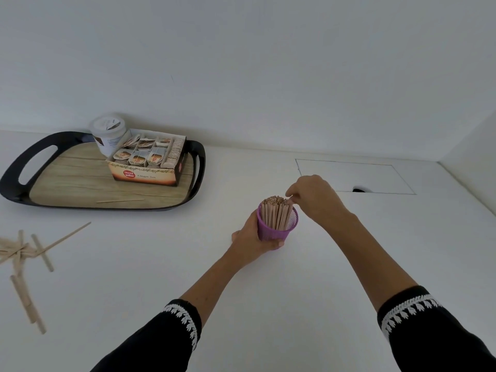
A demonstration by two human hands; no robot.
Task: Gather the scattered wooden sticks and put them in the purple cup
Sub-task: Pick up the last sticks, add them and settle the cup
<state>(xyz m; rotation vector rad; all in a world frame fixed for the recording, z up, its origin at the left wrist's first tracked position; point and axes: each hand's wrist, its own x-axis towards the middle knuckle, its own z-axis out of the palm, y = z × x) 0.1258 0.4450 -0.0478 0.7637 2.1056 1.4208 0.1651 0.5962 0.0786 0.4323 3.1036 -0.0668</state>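
- The left hand point(249, 237) wraps its fingers round the lower wall of the small purple mesh cup point(276, 226), steadying it on the white countertop point(349, 251)
- The right hand point(314, 197) sits at the cup's far rim, fingertips pinched at the tops of the packed bundle of thin flat wooden sticks point(276, 213) standing upright inside; whether it nips one stick or only nudges them, I cannot tell
- More loose wooden sticks point(24, 259) lie crossed in a heap at the left edge, well apart from the cup, and a single stick point(120, 201) rests on the black-rimmed wood-look tray point(16, 178)
- These sticks look light, stiff and smooth, likely to slide or roll apart; pinching several together near the middle should carry them best
- The cup looks nearly full and light, so it may tip unless held low
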